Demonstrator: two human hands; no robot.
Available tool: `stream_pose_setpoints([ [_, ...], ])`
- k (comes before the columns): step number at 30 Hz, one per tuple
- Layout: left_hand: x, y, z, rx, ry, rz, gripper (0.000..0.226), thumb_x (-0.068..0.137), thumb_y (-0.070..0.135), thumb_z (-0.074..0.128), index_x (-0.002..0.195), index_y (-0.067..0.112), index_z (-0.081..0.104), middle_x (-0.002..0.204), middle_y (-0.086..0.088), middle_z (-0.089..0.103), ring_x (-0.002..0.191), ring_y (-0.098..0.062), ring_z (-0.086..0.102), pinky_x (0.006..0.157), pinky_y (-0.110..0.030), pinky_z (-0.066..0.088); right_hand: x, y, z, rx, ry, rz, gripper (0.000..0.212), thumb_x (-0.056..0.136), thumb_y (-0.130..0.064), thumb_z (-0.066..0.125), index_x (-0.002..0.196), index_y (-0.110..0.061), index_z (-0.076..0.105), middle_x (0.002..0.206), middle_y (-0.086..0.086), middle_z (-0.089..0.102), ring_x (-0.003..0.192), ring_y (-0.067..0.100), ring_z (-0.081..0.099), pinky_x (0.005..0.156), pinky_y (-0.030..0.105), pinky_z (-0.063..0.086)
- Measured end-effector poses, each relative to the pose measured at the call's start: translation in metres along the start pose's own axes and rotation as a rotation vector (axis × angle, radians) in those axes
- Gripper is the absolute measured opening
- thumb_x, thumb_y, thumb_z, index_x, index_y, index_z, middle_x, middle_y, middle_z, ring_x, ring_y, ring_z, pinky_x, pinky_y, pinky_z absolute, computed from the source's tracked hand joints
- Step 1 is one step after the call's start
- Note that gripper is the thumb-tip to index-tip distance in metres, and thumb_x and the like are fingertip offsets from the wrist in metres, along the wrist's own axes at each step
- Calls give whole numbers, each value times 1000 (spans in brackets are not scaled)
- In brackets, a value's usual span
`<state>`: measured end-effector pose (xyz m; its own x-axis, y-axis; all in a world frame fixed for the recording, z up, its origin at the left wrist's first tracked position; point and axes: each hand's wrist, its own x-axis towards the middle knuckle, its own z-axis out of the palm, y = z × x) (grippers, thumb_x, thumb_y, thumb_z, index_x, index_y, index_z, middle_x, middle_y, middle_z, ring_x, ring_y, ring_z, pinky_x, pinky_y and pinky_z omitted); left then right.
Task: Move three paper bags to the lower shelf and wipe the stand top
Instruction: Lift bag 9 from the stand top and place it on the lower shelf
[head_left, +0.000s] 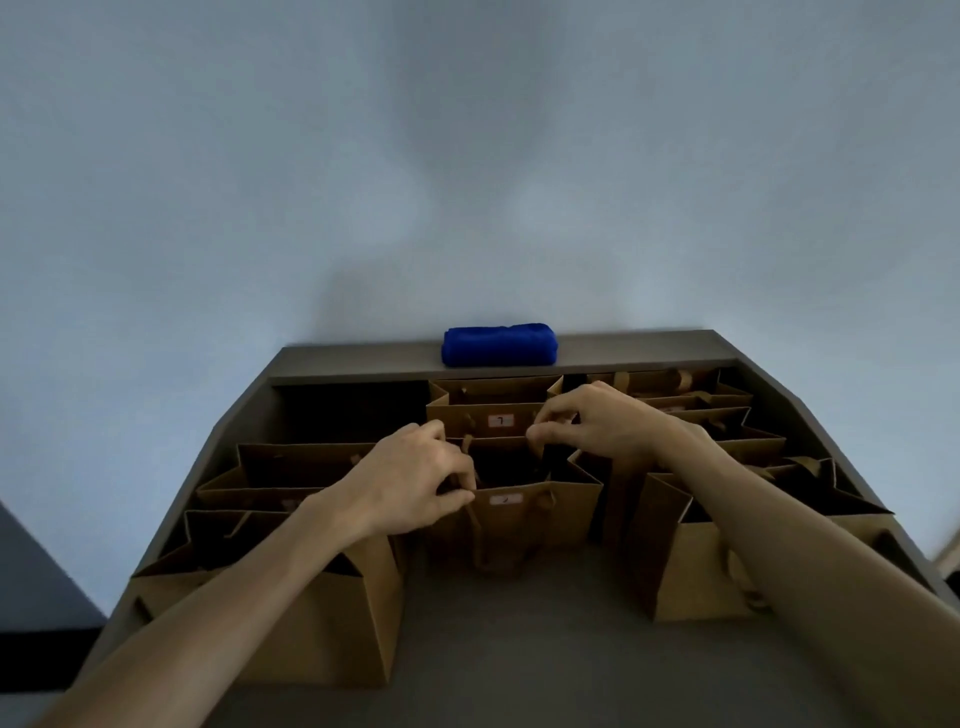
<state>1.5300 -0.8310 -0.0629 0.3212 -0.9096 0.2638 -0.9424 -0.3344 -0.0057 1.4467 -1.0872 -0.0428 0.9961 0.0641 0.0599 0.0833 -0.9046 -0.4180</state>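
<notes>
A small brown paper bag (519, 519) with a white label stands open in the middle of the grey stand top (519, 649). My left hand (415, 483) pinches its rim at the near left corner. My right hand (587, 421) pinches the far right part of its rim, by a handle. Behind it stands another labelled brown bag (488, 415). A folded blue cloth (500, 344) lies on the raised back ledge (353, 358).
Several more open brown bags crowd both sides: a large one at the near left (311, 623), others at the right (691, 561) and back right (717, 410). A pale wall rises behind. A dark piece of furniture (31, 597) sits at the far left.
</notes>
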Motion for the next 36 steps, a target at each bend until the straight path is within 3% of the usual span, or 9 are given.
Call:
stream_pose_setpoints([
  [4, 5, -2, -3, -50, -23, -23, 13, 91, 42, 58, 95, 34, 68, 96, 18, 62, 91, 0, 49, 84, -20, 39, 3, 0, 4, -90, -50, -27, 18, 97, -26, 59, 112, -24, 68, 105, -16, 62, 100, -1, 58, 88, 20, 44],
  [9, 13, -3, -8, -142, -98, -54, 19, 92, 45, 55, 100, 33, 67, 100, 19, 64, 92, 5, 52, 80, -12, 39, 4, 0, 5, -84, -82, -8, 19, 97, -30, 58, 111, -24, 69, 111, -9, 65, 103, 3, 58, 92, 22, 46],
  [13, 33, -15, -13, -351, -2, -157, 21, 93, 42, 54, 104, 30, 67, 101, 15, 66, 94, 1, 60, 86, -24, 50, 12, 5, -1, -111, 82, 37, 24, 98, -33, 57, 117, -23, 65, 113, -6, 64, 102, 9, 61, 90, 29, 52],
  [16, 51, -32, -6, -225, 8, -249, 22, 94, 39, 54, 113, 29, 62, 115, 10, 62, 102, -4, 58, 88, -30, 52, 21, 8, -2, -177, 148, 91, 34, 99, -29, 55, 131, -20, 56, 126, 0, 57, 113, 15, 56, 94, 32, 49],
  [21, 65, -53, 9, -57, -111, -311, 37, 95, 32, 55, 131, 25, 53, 134, 6, 48, 113, -10, 54, 91, -27, 49, 30, 17, 10, -364, 57, 178, 39, 100, -31, 51, 139, -28, 51, 137, 3, 46, 127, 24, 44, 106, 46, 42],
  [27, 53, -60, 6, -68, -131, -255, 21, 94, 36, 55, 110, 28, 67, 119, 10, 53, 106, -5, 52, 88, -26, 49, 19, 18, 6, -341, -24, 89, 30, 98, -22, 56, 127, -22, 64, 126, -1, 61, 118, 16, 56, 101, 38, 48],
  [32, 44, -60, -4, -225, -266, -230, 18, 90, 38, 61, 105, 31, 70, 107, 16, 62, 101, 0, 57, 94, -30, 50, 9, 14, -1, -393, -153, 29, 29, 98, -19, 57, 126, -19, 65, 128, -2, 63, 116, 13, 59, 99, 33, 50],
  [36, 47, -58, -9, -202, -287, -209, 19, 91, 36, 61, 107, 31, 69, 110, 15, 64, 101, 1, 58, 93, -31, 51, 15, 16, -1, -413, -161, 13, 29, 98, -18, 58, 126, -19, 65, 129, -1, 63, 117, 13, 59, 98, 33, 51],
])
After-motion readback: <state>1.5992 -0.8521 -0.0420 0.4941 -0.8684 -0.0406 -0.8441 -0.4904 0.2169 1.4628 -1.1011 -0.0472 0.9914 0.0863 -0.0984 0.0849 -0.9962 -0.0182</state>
